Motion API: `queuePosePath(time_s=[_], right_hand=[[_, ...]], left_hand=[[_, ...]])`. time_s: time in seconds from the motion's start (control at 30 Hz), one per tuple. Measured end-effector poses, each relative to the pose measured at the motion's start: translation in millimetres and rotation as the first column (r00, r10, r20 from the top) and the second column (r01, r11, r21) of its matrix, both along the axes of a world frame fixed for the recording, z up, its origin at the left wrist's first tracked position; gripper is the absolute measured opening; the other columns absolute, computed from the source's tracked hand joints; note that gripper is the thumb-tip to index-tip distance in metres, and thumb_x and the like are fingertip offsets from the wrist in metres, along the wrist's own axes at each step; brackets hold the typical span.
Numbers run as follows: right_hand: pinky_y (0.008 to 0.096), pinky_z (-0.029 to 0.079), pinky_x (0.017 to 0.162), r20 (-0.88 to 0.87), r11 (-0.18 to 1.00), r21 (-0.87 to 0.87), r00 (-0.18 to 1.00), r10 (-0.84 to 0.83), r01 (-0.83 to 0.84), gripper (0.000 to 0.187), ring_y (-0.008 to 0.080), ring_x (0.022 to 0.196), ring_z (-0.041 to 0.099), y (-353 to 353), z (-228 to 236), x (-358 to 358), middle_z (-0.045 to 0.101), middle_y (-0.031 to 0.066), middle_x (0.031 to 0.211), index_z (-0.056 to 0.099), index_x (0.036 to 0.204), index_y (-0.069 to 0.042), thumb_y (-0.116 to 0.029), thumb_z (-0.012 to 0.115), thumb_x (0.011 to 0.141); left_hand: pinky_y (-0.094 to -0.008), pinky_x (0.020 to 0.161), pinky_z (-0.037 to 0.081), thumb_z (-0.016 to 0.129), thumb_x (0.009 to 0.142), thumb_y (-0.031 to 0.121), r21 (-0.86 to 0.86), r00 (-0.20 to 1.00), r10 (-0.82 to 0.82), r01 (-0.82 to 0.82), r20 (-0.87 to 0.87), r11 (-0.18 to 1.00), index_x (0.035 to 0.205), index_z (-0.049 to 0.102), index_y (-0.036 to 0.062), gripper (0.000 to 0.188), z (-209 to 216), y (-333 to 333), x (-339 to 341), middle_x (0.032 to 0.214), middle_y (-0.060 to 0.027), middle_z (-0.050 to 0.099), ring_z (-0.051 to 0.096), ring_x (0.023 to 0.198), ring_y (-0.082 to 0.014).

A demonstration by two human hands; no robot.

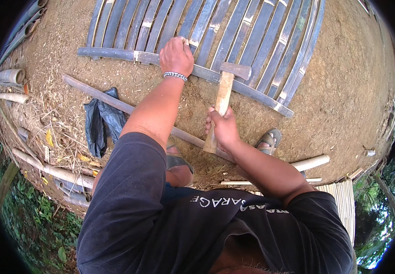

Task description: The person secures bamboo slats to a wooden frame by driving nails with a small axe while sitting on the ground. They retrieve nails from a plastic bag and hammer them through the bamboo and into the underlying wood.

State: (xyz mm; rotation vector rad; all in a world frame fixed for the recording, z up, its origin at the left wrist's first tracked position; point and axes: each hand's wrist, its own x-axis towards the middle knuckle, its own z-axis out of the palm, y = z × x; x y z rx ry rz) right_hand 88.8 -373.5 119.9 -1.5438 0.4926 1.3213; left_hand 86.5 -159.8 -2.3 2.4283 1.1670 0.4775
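Observation:
A row of dark split-bamboo slats (125,23) lies on the ground ahead, with narrow gaps between them. Across their near ends runs a bamboo crosspiece (261,98). My left hand (177,55) rests on this crosspiece, left of its middle, fingers curled and pressed together; what they pinch, if anything, is hidden. In my right hand (225,127) is a hatchet (225,89), gripped by its pale wooden handle. The hatchet's metal head is over the crosspiece, to the right of my left hand; I cannot tell whether it touches.
Nearer me, a loose bamboo strip (98,94) crosses the ground under my arms, by a black plastic bag (104,118). My sandalled feet (269,139) stand close by. Bamboo poles (62,173) and cut pieces (10,76) lie at the left; another pole (312,163) lies at right.

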Motion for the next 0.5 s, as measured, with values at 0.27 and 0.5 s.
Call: queuePosePath(time_s=[0.27,0.5], right_hand=[[0.0343,0.051,0.055,-0.01,0.996,0.052,0.998,-0.07,0.07,0.022,0.0173,0.064,0.057,-4,-6,2,0.057,0.006,0.081,0.046,0.115,-0.006,-0.014,0.062,0.101],[0.0339,0.051,0.055,0.006,0.998,0.055,1.0,-0.004,0.003,0.024,0.0174,0.063,0.057,-7,-9,-6,0.057,0.0065,0.083,0.045,0.116,-0.005,-0.014,0.062,0.101]], left_hand=[[-0.0489,0.091,0.046,0.06,0.095,0.019,-0.018,1.0,-0.009,0.009,-0.02,1.0,0.108,0.06,0.01,0.016,1,0,0,0.104,-0.0109,0.068,0.064,0.105,-0.0324],[-0.0494,0.092,0.046,0.06,0.094,0.019,-0.025,1.0,-0.002,0.001,-0.019,1.0,0.109,0.06,0.0095,0.018,2,0,0,0.106,-0.0116,0.066,0.063,0.106,-0.0329]])
